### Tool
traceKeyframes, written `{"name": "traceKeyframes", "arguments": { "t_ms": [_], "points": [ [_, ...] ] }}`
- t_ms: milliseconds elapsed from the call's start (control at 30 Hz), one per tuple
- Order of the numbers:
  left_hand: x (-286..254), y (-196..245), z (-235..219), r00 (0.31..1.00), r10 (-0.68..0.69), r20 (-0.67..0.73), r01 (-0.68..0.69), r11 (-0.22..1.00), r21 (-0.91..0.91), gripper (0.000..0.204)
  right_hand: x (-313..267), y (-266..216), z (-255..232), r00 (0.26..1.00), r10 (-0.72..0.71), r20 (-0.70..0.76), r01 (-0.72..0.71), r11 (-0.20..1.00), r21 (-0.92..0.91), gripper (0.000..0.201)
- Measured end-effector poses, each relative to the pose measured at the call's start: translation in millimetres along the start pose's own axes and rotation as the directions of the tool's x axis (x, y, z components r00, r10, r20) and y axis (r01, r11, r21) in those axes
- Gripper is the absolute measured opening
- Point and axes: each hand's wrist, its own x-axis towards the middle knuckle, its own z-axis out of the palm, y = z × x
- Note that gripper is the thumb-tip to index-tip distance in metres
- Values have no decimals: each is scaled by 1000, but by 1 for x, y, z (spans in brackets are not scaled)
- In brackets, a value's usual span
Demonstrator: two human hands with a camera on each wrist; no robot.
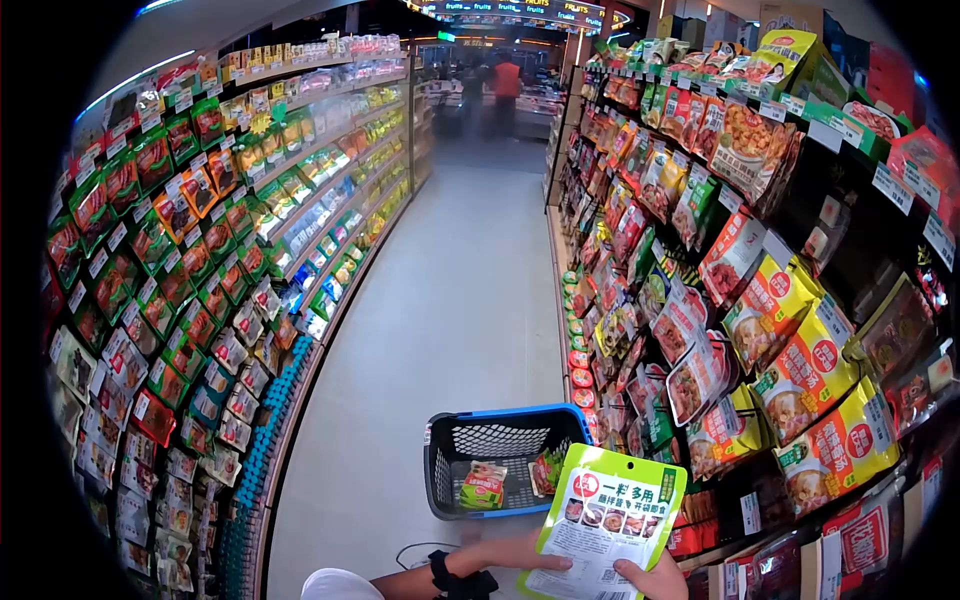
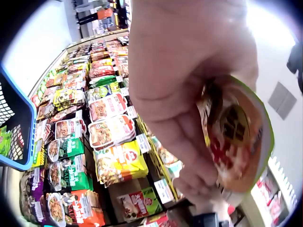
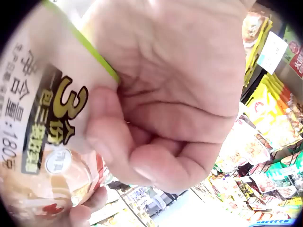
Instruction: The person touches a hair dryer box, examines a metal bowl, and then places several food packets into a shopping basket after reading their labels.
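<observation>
A lime-edged food pouch (image 1: 605,520) with a white printed back panel is held upright in front of the body, between both hands. At its lower left edge, my left hand (image 1: 525,553) pinches it, thumb across the printed side. My right hand (image 1: 655,580) grips the lower right corner the same way. From the left wrist, my left hand (image 2: 184,71) shows its fingers curled against the pouch front (image 2: 239,132), which carries a food picture. In the right wrist view, my right hand (image 3: 175,85) has bent fingers at the green edge of the pouch (image 3: 52,127).
On the floor just beyond the pouch stands a black shopping basket with a blue rim (image 1: 510,412), holding a green packet (image 1: 484,486) and another packet (image 1: 546,470). Shelves of hanging pouches (image 1: 810,375) line the right; more packets (image 1: 150,300) line the left. A person (image 1: 507,85) stands far down the aisle.
</observation>
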Motion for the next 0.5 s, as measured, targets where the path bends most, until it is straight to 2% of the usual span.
{"name": "traceKeyframes", "arguments": {
  "t_ms": [67, 100, 133, 167, 233, 433, 467, 500],
  "points": [
    [0, 15, -29, 999, 23, 34, -20, 997, -79, 68, 25, -22, 5, 989, 109, 104, -111, 994, 19, 43],
    [0, 22, -42, 998, 35, 46, -29, 992, -121, 68, 36, -28, 11, 993, 90, 82, -95, 994, 61, 42],
    [2, 28, -54, 998, -30, 55, 37, 991, -132, 68, 45, -33, 18, 996, 69, 59, -74, 992, 104, 40],
    [3, 36, -65, 999, -8, 33, 11, 996, -89, 68, 56, -37, 26, 998, 46, 32, -51, 987, 151, 39],
    [5, 54, -85, 999, 35, -3, -35, 999, 3, 67, 77, -31, 41, 994, 106, 19, -107, 983, 151, 38],
    [-16, 94, -151, 1000, -28, -12, 28, 1000, 12, 65, 128, -14, 86, 981, 181, 71, -186, 980, 68, 31],
    [-17, 97, -162, 998, -59, 25, 57, 996, 75, 64, 126, -19, 92, 963, 269, 1, -268, 961, 72, 31],
    [-16, 97, -170, 998, -38, 42, 34, 996, 78, 67, 127, -27, 96, 959, 284, 1, -284, 956, 71, 31]
  ]
}}
